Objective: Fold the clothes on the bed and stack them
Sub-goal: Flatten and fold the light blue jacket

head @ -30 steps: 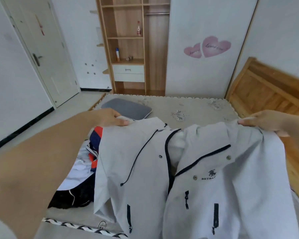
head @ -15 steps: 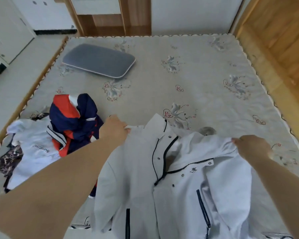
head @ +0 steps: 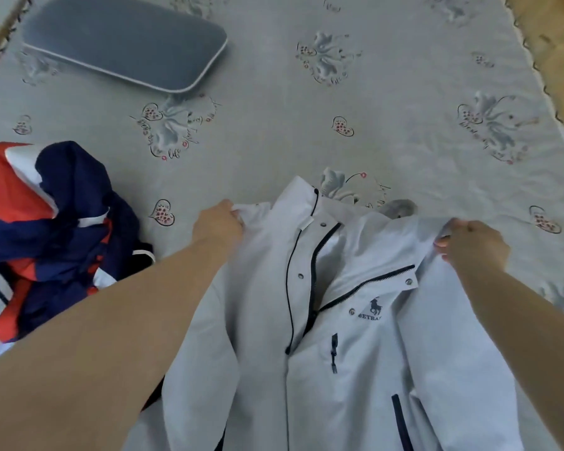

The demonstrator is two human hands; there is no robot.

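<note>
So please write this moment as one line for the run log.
step: laying jacket flat | left hand: grips shoulder of white jacket | right hand: grips other shoulder | bed: unfolded pile at left

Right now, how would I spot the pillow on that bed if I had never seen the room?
Start from the bed, covered by a pale grey sheet printed with flowers and hearts. Look to its far left corner, well beyond the white jacket and the crumpled navy and red clothes. The pillow lies flat there: a plain dark grey rounded rectangle with a light edge.
</note>
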